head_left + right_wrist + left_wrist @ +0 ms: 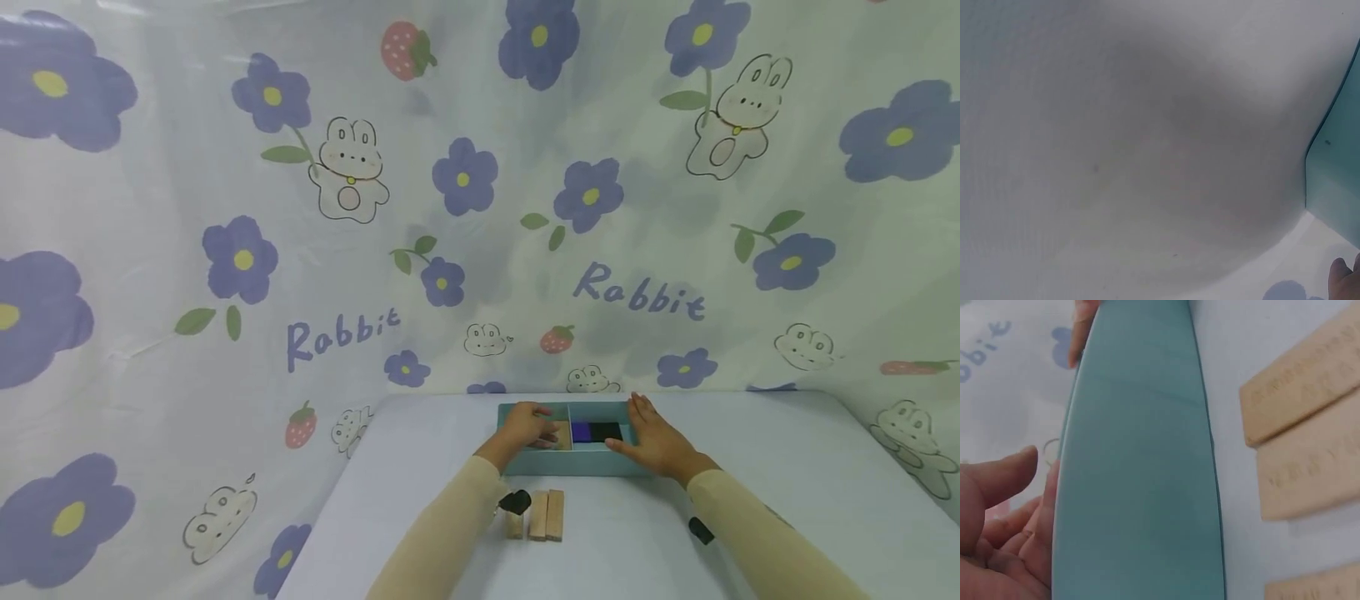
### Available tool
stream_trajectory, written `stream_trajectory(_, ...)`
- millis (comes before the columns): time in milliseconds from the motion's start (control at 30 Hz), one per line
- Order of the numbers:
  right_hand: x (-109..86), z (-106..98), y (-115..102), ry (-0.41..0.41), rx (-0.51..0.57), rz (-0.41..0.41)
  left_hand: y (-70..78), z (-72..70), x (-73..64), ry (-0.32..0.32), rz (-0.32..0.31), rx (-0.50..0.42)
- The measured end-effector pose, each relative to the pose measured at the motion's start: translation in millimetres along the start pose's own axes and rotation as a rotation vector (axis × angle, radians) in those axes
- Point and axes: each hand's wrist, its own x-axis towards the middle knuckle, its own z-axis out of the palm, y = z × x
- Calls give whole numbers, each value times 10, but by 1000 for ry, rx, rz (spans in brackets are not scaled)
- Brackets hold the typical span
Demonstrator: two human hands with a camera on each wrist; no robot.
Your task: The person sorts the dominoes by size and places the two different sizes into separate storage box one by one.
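Observation:
A long teal box [585, 464] with a divider stands on the white table. My left hand [525, 425] reaches over its left compartment, where light wood [564, 435] shows beside the fingers. From the left wrist view, the left thumb [1013, 478] stands apart from the fingers, which go behind the box wall; nothing is visible between them. My right hand [657, 437] rests against the box's right end, thumb over the front rim and fingers extended. The right compartment contains a purple piece [582, 432] and a black piece [606, 432].
In front of the box lie three wooden blocks [555, 515], one partly behind the left wrist's black device [515, 501]. Marks run along their faces in the left wrist view. A curtain [510, 242] with flowers and rabbits hangs behind the table.

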Motion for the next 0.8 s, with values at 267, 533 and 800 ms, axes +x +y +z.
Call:
stream_trajectory(267,-1,9,-5,-3,13,-5,-81,-210,-181,-38,48,-59)
stream_trajectory(533,0,15,-8,-9,12,-4,-180,-304,-372,-19,71,-81)
stream_trajectory(800,-3,3,28,-27,16,2,-268,-371,-635,-19,99,-39)
